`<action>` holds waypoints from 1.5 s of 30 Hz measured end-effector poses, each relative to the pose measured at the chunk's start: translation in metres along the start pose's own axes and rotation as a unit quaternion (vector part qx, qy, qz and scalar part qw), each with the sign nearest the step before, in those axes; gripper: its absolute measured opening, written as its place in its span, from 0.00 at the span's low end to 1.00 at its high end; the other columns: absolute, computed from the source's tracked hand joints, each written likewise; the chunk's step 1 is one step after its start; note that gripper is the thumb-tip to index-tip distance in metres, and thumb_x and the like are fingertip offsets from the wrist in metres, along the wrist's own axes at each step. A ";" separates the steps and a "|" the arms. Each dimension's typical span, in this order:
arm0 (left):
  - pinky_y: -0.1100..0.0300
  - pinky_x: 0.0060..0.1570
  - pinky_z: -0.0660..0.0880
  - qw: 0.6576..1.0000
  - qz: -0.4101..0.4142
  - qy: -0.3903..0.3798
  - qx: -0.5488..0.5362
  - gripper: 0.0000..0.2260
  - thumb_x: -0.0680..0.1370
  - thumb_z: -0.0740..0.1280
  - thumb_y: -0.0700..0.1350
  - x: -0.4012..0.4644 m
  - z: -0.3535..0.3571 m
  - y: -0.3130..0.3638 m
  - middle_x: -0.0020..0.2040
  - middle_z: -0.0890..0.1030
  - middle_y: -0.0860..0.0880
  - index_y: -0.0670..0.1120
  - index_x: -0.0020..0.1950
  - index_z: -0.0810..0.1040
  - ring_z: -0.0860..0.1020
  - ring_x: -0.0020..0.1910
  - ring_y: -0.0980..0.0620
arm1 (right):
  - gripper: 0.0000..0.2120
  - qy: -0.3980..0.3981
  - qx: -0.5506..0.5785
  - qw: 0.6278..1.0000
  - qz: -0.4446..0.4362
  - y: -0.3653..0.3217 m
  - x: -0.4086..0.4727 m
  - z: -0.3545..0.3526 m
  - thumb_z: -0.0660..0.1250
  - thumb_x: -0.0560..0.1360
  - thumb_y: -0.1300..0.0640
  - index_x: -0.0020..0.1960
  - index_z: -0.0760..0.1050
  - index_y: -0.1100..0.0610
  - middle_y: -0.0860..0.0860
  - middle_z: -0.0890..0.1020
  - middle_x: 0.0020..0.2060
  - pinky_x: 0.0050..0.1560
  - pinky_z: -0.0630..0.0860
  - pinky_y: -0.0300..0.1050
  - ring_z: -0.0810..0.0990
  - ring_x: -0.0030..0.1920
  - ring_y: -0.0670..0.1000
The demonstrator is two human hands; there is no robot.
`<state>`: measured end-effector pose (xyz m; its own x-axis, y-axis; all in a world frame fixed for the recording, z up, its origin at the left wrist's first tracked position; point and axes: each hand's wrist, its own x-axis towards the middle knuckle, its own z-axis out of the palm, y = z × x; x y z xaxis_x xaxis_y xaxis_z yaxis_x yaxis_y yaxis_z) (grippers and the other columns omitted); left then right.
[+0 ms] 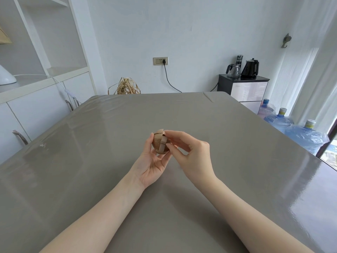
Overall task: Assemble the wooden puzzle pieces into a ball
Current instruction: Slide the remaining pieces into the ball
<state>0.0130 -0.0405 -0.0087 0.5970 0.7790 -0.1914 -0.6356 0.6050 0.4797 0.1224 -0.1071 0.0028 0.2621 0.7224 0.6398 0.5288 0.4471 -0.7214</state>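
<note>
A small wooden puzzle ball made of interlocked light-brown pieces is held above the middle of the grey table. My left hand cups it from below and the left, fingers curled round it, palm turned up. My right hand comes in from the right. Its index finger and thumb pinch the ball's right side near a piece that stands slightly proud at the top. The far side of the ball is hidden by my fingers.
No loose pieces lie on the glossy table. White cabinets stand to the left. A dark side cabinet with kettles and several water bottles are at the right, beyond the table edge.
</note>
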 end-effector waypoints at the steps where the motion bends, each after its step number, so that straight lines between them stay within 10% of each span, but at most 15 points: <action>1: 0.61 0.38 0.81 1.000 -0.004 -0.003 -0.005 0.21 0.70 0.69 0.51 0.000 0.000 0.000 0.54 0.79 0.42 0.40 0.59 0.77 0.79 0.55 0.51 | 0.22 -0.004 0.014 1.000 0.009 -0.001 0.000 -0.001 0.68 0.72 0.65 0.48 0.78 0.36 0.37 0.84 0.45 0.55 0.78 0.55 0.83 0.50 0.40; 13: 0.60 0.36 0.81 0.998 -0.012 -0.038 -0.042 0.25 0.71 0.68 0.51 -0.001 0.000 0.000 0.48 0.81 0.41 0.41 0.65 0.73 0.83 0.45 0.45 | 0.14 0.007 0.045 0.998 0.035 -0.004 0.003 -0.001 0.72 0.66 0.53 0.49 0.79 0.41 0.40 0.81 0.48 0.56 0.76 0.53 0.79 0.54 0.44; 17: 0.57 0.42 0.82 0.998 -0.001 -0.055 -0.035 0.16 0.72 0.67 0.50 -0.003 0.002 -0.001 0.48 0.82 0.42 0.41 0.53 0.82 0.83 0.44 0.46 | 0.26 -0.035 0.068 0.988 0.137 0.000 0.006 -0.001 0.72 0.61 0.40 0.58 0.74 0.37 0.37 0.78 0.57 0.66 0.68 0.54 0.74 0.60 0.39; 22: 0.56 0.51 0.80 0.997 -0.009 -0.071 -0.008 0.30 0.71 0.70 0.52 0.001 -0.001 0.001 0.61 0.77 0.41 0.42 0.70 0.70 0.80 0.57 0.46 | 0.33 -0.109 0.207 0.942 0.240 0.009 0.010 -0.002 0.74 0.57 0.38 0.61 0.73 0.38 0.43 0.83 0.53 0.73 0.58 0.54 0.77 0.61 0.43; 28: 0.57 0.51 0.80 0.996 -0.014 -0.086 0.014 0.29 0.66 0.72 0.50 0.002 -0.002 0.001 0.57 0.79 0.39 0.39 0.63 0.74 0.80 0.55 0.47 | 0.33 -0.134 0.264 0.923 0.246 0.020 0.009 0.001 0.77 0.54 0.34 0.58 0.78 0.41 0.47 0.85 0.51 0.73 0.55 0.57 0.70 0.68 0.52; 45: 0.58 0.50 0.80 0.994 0.003 -0.073 0.083 0.23 0.73 0.65 0.51 -0.003 0.003 0.000 0.56 0.81 0.41 0.39 0.63 0.74 0.82 0.53 0.49 | 0.23 -0.115 0.324 0.900 0.267 0.023 0.010 -0.008 0.76 0.63 0.57 0.58 0.79 0.54 0.57 0.84 0.53 0.69 0.69 0.55 0.80 0.59 0.56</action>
<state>0.0125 -0.0432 -0.0057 0.6665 0.7424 -0.0675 -0.5567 0.5558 0.6174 0.1432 -0.0940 -0.0055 0.1257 0.9825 0.1372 -0.2247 0.1629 -0.9607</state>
